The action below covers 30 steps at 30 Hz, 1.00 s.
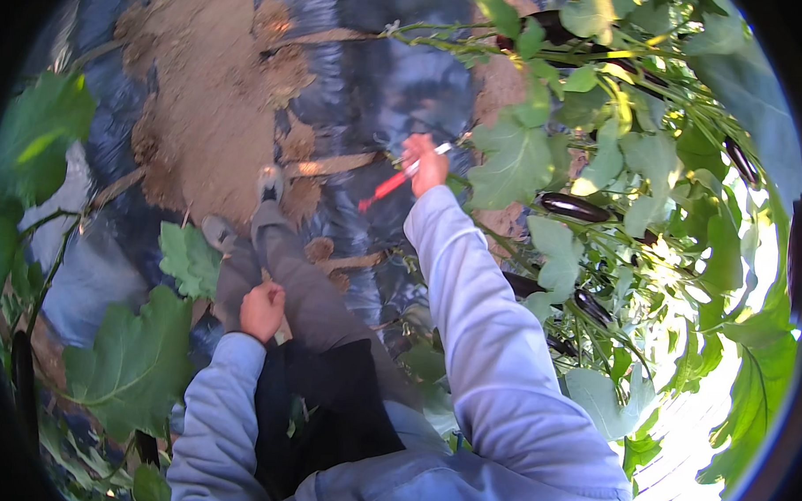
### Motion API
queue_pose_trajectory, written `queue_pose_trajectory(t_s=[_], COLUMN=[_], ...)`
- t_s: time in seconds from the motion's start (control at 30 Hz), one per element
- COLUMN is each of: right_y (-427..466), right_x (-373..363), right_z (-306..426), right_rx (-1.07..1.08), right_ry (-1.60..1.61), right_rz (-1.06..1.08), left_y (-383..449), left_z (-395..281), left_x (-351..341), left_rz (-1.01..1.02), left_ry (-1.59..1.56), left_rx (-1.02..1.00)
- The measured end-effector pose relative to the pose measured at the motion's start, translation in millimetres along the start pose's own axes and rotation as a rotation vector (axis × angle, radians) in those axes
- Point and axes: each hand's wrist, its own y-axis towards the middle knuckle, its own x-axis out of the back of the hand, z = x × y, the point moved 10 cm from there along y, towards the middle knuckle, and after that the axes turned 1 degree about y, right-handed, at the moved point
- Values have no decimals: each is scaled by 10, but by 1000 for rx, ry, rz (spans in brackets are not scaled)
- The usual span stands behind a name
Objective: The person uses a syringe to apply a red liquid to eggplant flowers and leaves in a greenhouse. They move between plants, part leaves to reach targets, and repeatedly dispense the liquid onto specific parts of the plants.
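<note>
My right hand (425,164) is closed around a slim hand tool with a red part (391,185) and a whitish end. Blur hides the tool's exact kind. It is held over black plastic mulch film (407,78), left of the leaves of an eggplant plant (513,158). Curled into a loose fist, my left hand (262,312) hangs in front of my grey trousers (300,280), with nothing visible in it. Several glossy dark eggplants hang to the right, among them one eggplant (575,207) close to my right forearm and a lower one (592,307).
A bare soil path (207,98) runs ahead of my shoes (269,185). Strips of soil (338,165) lie across the film. More eggplant leaves (132,360) crowd the left side. Black material (336,394) hangs at my waist. One long stem (448,43) reaches over the film.
</note>
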Motion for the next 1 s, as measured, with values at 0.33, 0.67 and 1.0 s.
queue_pose_trajectory(t_s=[0.33, 0.67, 1.0], right_y=[848, 817, 341], right_x=[-13, -240, -847], right_z=[1152, 1628, 218], right_rx=[144, 148, 113], right_ry=[497, 446, 210], right_rz=[187, 146, 77], left_y=[67, 205, 394], left_z=[-70, 30, -390], left_x=[8, -34, 492], left_rz=[-58, -15, -79], left_ry=[55, -90, -592], left_rx=[-94, -63, -26])
